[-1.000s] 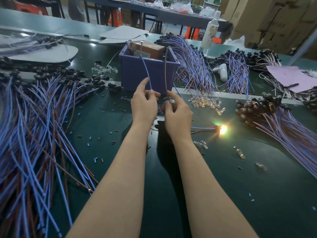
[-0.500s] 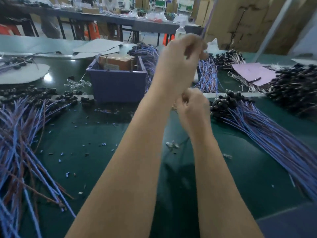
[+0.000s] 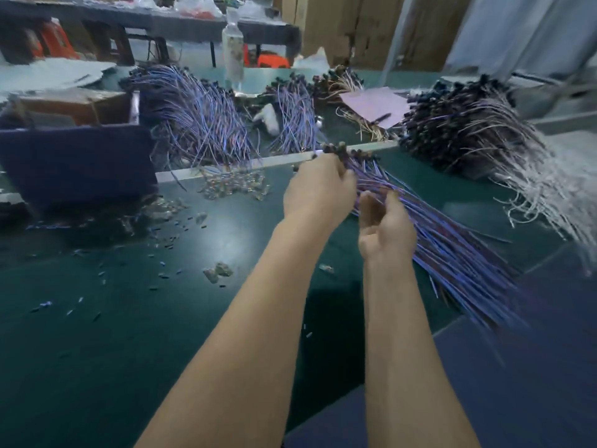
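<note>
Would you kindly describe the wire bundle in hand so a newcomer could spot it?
Start at the near right of the green table. The blue wire bundle slants toward the edge, black caps at its far end. Unlike the white-wired heap beside it, the left hand grips it.

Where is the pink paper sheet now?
In the head view, the pink sheet lies at the far right of the green table, beyond the blue wire bundle that the left hand grips.

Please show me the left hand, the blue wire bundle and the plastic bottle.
left hand (image 3: pixel 318 192): head view, back of the hand.
blue wire bundle (image 3: pixel 452 250): head view, middle of the strands.
plastic bottle (image 3: pixel 232 50): head view, its body.
</note>
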Available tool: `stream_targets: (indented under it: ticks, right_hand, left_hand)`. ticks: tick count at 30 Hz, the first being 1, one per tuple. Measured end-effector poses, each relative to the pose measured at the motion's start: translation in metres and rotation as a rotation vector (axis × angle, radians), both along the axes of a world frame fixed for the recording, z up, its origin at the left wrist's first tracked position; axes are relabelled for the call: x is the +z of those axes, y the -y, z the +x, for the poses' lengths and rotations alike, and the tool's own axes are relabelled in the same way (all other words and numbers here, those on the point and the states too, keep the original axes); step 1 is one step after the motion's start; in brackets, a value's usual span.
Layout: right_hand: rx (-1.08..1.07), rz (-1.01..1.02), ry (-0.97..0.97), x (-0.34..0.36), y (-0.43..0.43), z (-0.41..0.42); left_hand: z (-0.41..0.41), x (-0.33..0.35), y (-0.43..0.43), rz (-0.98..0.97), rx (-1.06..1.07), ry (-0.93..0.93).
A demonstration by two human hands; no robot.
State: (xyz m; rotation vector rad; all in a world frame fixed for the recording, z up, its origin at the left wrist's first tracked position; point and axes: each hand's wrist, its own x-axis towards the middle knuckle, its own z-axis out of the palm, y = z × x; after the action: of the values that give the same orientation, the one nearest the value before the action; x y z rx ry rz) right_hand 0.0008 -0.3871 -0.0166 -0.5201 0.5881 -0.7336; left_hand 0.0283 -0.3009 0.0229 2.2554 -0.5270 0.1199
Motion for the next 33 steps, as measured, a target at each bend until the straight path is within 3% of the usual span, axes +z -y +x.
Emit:
stream_targets:
  ticks: [2, 5, 8, 11, 16, 20, 23, 33]
  right_hand:
    - [-0.041, 0.138, 0.052, -0.010, 0.007, -0.004]
    - [-0.005, 0.105, -0.031, -0.022, 0.011, -0.007]
    - [0.094, -0.135, -0.252, -0.024, 0.010, -0.006]
    - [0.174, -0.372, -0.394, -0.022, 0.011, -0.004]
    - [0.186, -0.408, -0.365, -0.024, 0.004, 0.008]
    - [0.198, -0.418, -0.413, -0.025, -0.002, 0.018]
    - [0.270, -0.513, -0.354, -0.015, -0.032, 0.024]
    - [0.865, -1.017, -0.106, 0.010, -0.251, 0.044]
  left_hand:
    - [0.006, -0.025, 0.009, 0.075, -0.044, -0.228]
    - [0.007, -0.052, 0.026, -0.150, -0.112, -0.536]
    - [0.019, -0.063, 0.042, -0.331, -0.053, -0.610]
    - [0.031, -0.065, 0.051, -0.354, -0.007, -0.617]
    - [0.045, -0.069, 0.048, -0.375, -0.020, -0.651]
    - [0.046, -0.066, 0.023, -0.358, 0.018, -0.529]
    - [0.044, -0.051, -0.013, -0.450, 0.076, -0.411]
    - [0.023, -0.007, -0.224, -0.861, 0.640, 0.025]
